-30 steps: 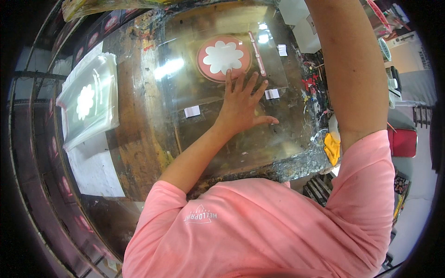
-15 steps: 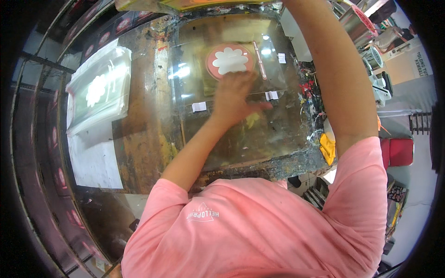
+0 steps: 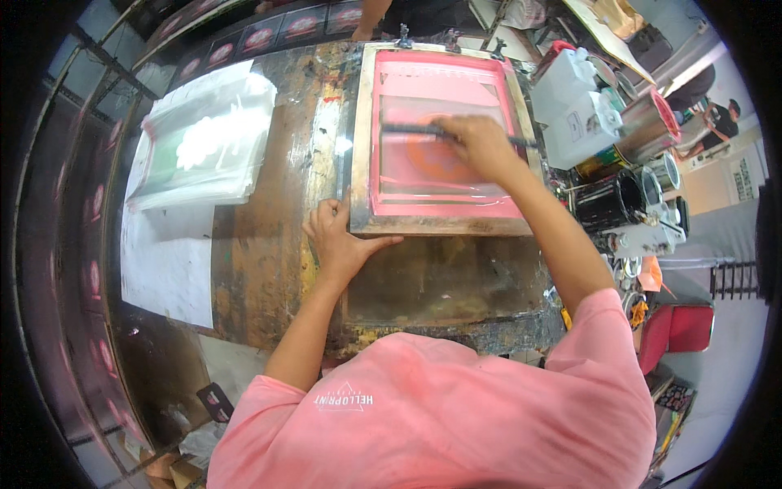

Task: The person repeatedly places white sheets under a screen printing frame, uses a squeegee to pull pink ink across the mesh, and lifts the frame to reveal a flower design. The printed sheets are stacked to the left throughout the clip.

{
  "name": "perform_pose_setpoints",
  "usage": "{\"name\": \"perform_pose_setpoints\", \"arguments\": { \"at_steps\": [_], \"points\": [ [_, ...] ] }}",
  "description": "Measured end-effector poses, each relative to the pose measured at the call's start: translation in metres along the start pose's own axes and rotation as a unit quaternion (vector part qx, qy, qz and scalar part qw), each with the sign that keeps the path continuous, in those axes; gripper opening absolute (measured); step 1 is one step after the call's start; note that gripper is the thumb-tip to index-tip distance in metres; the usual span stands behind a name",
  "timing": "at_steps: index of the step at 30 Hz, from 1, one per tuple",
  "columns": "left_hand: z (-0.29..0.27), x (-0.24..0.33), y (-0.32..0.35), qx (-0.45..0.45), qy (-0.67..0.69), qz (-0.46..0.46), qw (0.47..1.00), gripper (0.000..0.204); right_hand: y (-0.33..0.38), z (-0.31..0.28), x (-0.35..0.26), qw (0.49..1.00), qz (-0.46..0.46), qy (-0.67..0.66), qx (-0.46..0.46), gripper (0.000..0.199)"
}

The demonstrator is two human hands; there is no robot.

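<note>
A dark bar [image 3: 411, 129] crosses the upper half of a pink screen [image 3: 436, 81] with an orange round design, its left end near the inner left edge, its right end over the right rim of the wooden frame [image 3: 452, 226]. The right grip [image 3: 479, 147] is clasped around the bar. The left grip [image 3: 336, 236] is spread wide at the frame's lower left corner, thumb along the lower edge, fingers bent by the left side.

Bare tabletop [image 3: 269, 236] runs from the frame to its front edge, and leftward to a stack of clear sheets [image 3: 232, 147]. Room on the right is tight: a white container [image 3: 562, 102] bearing a small label stands just beside the frame. White lettering [image 3: 344, 399] marks the pink shirt [image 3: 432, 432]; dark lettering covers a wall sign [image 3: 743, 179].
</note>
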State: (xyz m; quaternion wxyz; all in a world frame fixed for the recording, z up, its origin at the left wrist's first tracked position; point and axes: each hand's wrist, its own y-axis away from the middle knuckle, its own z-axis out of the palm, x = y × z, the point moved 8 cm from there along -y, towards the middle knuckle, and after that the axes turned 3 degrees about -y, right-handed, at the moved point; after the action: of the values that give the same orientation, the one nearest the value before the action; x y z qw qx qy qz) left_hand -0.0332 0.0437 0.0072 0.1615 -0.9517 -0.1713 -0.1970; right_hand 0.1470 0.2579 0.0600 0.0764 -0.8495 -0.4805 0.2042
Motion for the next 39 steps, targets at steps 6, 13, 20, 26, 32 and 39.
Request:
{"name": "perform_pose_setpoints", "arguments": {
  "at_steps": [6,13,20,26,32,39],
  "points": [
    [0.013,-0.009,-0.001,0.002,0.010,0.026,1.000,0.100,-0.102,0.042,0.123,1.000,0.012,0.022,0.016,0.035],
    [0.018,-0.011,-0.002,-0.014,0.018,0.015,1.000,0.100,-0.125,0.049,0.133,0.991,0.012,0.122,0.044,0.035],
    [0.018,-0.009,-0.001,-0.006,0.007,0.031,0.999,0.098,-0.033,0.054,0.054,0.991,0.043,0.130,0.006,0.039],
    [0.019,-0.011,0.000,-0.015,0.002,0.027,1.000,0.099,0.067,0.036,-0.051,0.994,0.066,0.085,-0.024,0.037],
    [0.015,-0.008,0.004,-0.012,0.005,0.015,1.000,0.101,0.071,0.017,-0.077,0.984,0.123,0.062,-0.114,0.033],
    [-0.001,-0.005,0.004,0.007,0.063,-0.007,0.998,0.096,0.085,-0.007,-0.100,0.997,0.045,0.055,-0.005,0.032]
  ]
}}
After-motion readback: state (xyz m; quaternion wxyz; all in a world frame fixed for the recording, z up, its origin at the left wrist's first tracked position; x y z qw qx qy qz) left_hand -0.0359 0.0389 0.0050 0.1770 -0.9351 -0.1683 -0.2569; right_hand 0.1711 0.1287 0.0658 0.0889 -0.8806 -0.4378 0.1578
